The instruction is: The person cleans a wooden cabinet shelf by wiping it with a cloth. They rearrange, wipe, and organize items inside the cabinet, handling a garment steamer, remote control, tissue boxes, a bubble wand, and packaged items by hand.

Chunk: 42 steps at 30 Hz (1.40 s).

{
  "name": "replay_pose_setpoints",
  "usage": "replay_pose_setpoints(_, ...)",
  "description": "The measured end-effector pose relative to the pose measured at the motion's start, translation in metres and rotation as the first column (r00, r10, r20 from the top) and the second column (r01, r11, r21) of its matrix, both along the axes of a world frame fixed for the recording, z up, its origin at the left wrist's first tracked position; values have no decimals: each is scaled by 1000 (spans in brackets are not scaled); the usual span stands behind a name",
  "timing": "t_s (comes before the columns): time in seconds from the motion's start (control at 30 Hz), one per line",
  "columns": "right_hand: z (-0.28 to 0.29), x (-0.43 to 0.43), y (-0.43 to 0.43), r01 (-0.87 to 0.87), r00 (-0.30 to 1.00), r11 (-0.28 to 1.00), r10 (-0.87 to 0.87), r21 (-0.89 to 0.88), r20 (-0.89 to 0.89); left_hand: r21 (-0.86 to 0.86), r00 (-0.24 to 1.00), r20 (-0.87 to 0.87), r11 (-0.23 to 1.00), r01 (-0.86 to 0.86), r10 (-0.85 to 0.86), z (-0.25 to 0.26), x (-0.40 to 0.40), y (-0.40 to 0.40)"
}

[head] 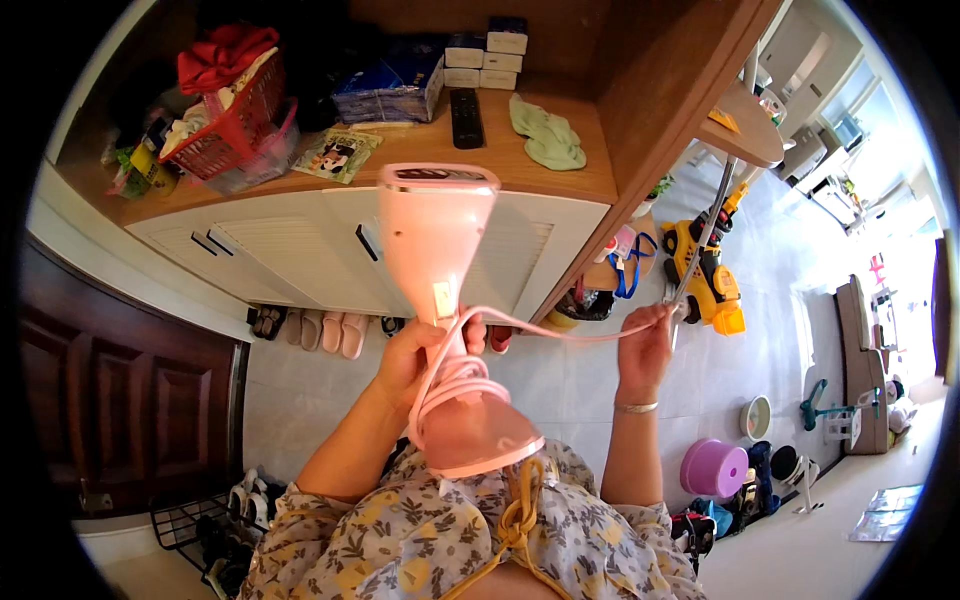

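Observation:
A pink handheld garment steamer (435,240) is held upright in front of my chest, its steam head at the top. My left hand (420,349) grips its narrow neck, just below a pale switch. Several loops of the pink power cord (465,382) circle the lower handle above the wide pink base (480,435). Out to the side, my right hand (649,337) pinches the free part of the cord, which runs across to it from the steamer in a slack curve. The cord's end at my right fingers is hard to make out.
Ahead is a wooden cabinet shelf (427,161) bearing a red basket (232,120), a black remote control (466,118) and a green cloth (546,133). Slippers (343,334) line the floor below. A yellow toy excavator (705,262) and purple tub (712,467) stand to the right.

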State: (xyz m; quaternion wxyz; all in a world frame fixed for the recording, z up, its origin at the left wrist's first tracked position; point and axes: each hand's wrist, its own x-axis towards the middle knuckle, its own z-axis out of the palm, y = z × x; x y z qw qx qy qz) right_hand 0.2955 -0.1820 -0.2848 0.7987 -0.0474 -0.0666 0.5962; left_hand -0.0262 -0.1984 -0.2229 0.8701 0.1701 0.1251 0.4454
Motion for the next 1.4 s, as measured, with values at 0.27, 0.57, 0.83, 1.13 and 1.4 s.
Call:
replay_pose_setpoints(0.27, -87, -50, -72, -170, 946, 922, 252, -347, 205, -3, 875, 46, 876, -483, 482, 28, 8, 4)
replay_pose_setpoints(0.57, 26, -63, -107, -458, 285, 832, 472, -314, 834, 374, 366, -176, 406, -834, 914, 33, 0, 16)
replay_pose_setpoints(0.83, 129, -84, -71, -509, 503, 852, 180, 121, 845, 639, 360, -418, 551, -536, 834, 30, -13, -2)
replay_pose_setpoints(1.13, 80, -101, 15, -357, 872, 923, 385, -147, 301, 372, 951, -285, 928, -6, 120, 42, -5, -2)
replay_pose_setpoints(1.4, -5, -122, -13, -421, 905, 841, 364, -339, -219, -137, 931, 124, 936, -326, 342, 33, 15, 2)
